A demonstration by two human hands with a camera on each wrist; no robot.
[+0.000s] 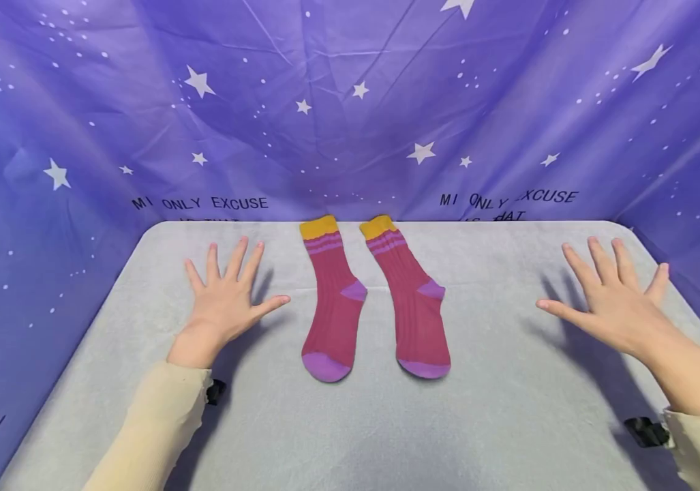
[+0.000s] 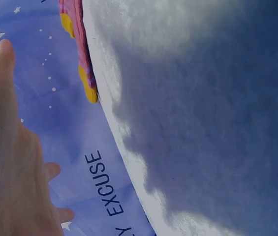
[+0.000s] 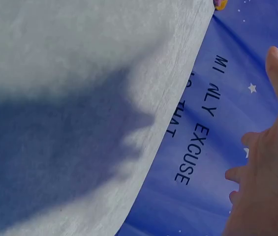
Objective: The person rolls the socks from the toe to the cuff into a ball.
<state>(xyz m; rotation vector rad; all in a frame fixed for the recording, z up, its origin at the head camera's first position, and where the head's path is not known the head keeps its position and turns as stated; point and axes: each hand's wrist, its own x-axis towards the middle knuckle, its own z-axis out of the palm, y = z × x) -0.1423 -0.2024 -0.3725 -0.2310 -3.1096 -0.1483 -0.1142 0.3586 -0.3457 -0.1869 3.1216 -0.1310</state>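
Note:
Two matching socks lie flat side by side in the head view, magenta with mustard cuffs, purple stripes, heels and toes. The left sock point(image 1: 332, 300) and the right sock point(image 1: 414, 300) both have their cuffs at the table's far edge and their toes toward me. My left hand point(image 1: 222, 307), fingers spread, hovers left of the socks and casts a shadow. On the other side, well apart from the socks, my right hand point(image 1: 616, 307) is likewise spread above the table. Neither hand holds anything. Sock cuffs point(image 2: 89, 86) show at the table edge in the left wrist view.
A light grey cloth covers the table point(image 1: 350, 436), which has rounded far corners. Behind and along both sides hangs a purple-blue curtain point(image 1: 350, 150) with white stars and black lettering. A small black device point(image 1: 647, 432) sits at my right wrist, another point(image 1: 216, 391) at my left.

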